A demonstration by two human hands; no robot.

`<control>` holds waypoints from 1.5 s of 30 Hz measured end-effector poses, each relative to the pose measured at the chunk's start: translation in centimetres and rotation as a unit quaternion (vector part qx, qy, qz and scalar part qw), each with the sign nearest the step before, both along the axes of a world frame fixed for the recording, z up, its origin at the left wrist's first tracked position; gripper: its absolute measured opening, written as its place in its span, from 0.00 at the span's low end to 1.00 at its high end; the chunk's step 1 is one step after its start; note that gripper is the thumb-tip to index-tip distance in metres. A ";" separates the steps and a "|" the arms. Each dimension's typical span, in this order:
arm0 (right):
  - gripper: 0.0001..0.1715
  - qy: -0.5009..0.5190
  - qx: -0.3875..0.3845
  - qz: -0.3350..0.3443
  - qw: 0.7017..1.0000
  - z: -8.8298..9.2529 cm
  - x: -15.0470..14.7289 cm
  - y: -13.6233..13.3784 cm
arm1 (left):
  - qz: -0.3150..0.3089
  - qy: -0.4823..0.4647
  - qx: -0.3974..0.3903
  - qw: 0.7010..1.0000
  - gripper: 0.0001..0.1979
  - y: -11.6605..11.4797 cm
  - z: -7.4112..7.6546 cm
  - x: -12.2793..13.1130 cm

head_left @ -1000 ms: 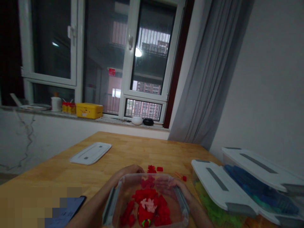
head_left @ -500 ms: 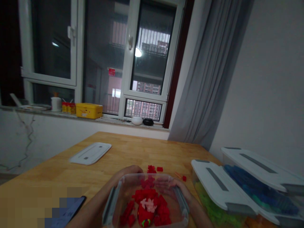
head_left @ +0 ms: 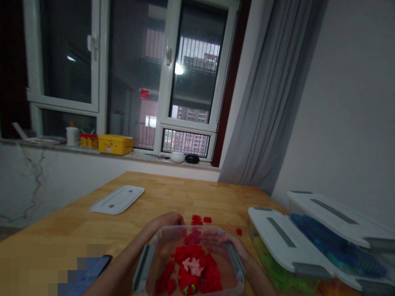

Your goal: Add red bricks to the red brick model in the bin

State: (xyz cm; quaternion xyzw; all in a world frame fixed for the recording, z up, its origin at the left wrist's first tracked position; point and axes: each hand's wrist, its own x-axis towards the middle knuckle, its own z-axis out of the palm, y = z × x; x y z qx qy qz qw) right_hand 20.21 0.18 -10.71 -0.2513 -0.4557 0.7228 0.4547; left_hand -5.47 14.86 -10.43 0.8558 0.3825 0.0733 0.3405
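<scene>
A clear plastic box (head_left: 230,269) with grey side clips stands in front of me, holding red toy bricks (head_left: 212,271), a pale pink piece (head_left: 193,266) and a rounded red piece with a yellow-green ring (head_left: 188,283). Both my arms reach around it. Behind its far rim, my left hand (head_left: 172,218) bends downward beside loose red bricks (head_left: 196,220); its fingertips are hidden. On the other side of those bricks, my right hand (head_left: 217,238) shows through the clear wall, fingers stretched out and palm turned inward. I see nothing held in it.
A white lid (head_left: 119,199) lies on the wooden table (head_left: 173,193) at left. Nearer is a phone (head_left: 89,273). Lidded bins (head_left: 277,234) of green and blue pieces stand at right. A small red brick (head_left: 239,232) and an orange strip (head_left: 231,227) lie before them.
My left hand has shifted very slightly up and left. My right hand, the box and the bricks look unchanged.
</scene>
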 end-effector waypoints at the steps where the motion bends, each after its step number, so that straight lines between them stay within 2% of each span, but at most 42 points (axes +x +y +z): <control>1: 0.20 0.000 0.003 0.001 1.000 0.0 0.0 0.0 | -0.005 0.001 0.004 1.000 0.13 -0.1 0.3 -0.1; 7: 0.20 -0.006 0.009 -0.011 1.000 0.2 -0.1 0.1 | -0.004 -0.008 0.058 0.998 0.13 -1.0 2.9 -1.0; 13: 0.21 -0.004 0.010 -0.001 1.000 -0.5 0.5 0.4 | 0.015 -0.047 0.095 0.994 0.16 -2.2 6.6 -2.0; 19: 0.20 0.006 0.005 -0.004 1.000 -0.9 0.5 0.5 | 0.016 -0.072 0.141 0.987 0.16 -4.9 10.3 -2.3; 24: 0.23 0.011 0.008 -0.008 1.000 -0.9 0.4 0.7 | -0.014 -0.065 0.173 0.983 0.15 -7.4 12.3 -1.5; 31: 0.22 0.005 0.010 0.015 1.000 -0.4 0.3 0.6 | -0.041 -0.039 0.205 0.977 0.13 -9.7 13.5 -0.4; 40: 0.30 -0.009 0.028 0.022 0.999 -0.6 0.5 0.6 | -0.058 0.019 0.227 0.972 0.11 -11.0 13.2 0.8; 45: 0.29 -0.004 0.025 0.022 0.999 -0.4 0.2 0.4 | -0.092 0.043 0.230 0.968 0.09 -11.8 12.8 2.0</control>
